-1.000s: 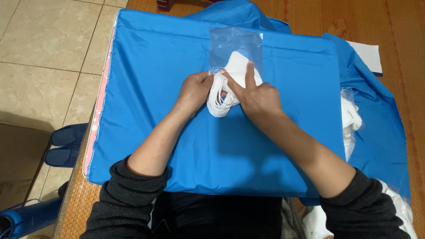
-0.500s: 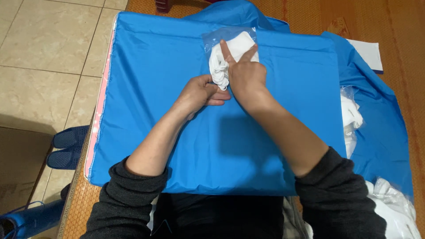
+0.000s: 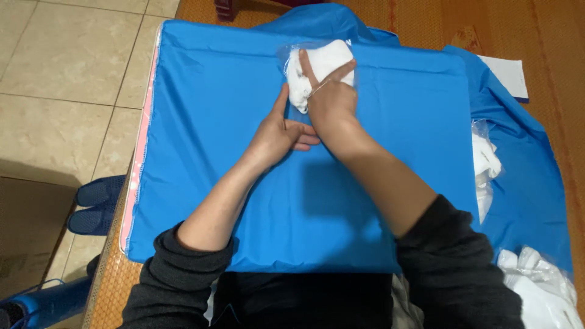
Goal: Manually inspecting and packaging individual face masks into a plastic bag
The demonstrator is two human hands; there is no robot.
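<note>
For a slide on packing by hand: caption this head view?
Right hand presses white cloth into clear bag on blue sheet; left hand beside it.

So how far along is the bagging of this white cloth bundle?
Mostly in: the white cloth bundle lies largely inside the clear plastic bag on the blue cloth. In hand: the right hand presses on the bundle while the left hand rests at the bag's open edge. Left: the bundle's near end seems to stick out, and the mouth appears open. Bagged white pieces lie to the right.
</note>
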